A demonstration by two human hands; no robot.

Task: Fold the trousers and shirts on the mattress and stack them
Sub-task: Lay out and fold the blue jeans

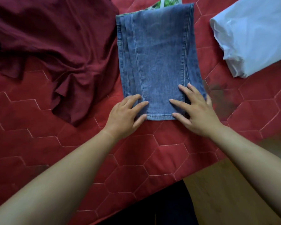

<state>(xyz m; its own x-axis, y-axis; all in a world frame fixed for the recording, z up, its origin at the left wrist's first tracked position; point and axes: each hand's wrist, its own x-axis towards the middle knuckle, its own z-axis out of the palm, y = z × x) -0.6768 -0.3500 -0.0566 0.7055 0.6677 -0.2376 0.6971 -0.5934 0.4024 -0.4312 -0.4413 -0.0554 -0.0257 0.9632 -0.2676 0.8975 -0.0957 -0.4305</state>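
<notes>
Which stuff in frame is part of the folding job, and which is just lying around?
Job: jeans; maroon shirt; white folded cloth, probably; mattress; left hand and right hand, flat on the jeans.
Lying about: green patterned fabric under the jeans; wooden floor.

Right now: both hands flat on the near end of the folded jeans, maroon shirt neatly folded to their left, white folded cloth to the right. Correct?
Not quite. In the head view the maroon shirt lies crumpled and unfolded, not folded. The rest holds: left hand and right hand flat on the near end of the folded jeans, white folded cloth to the right.
</notes>
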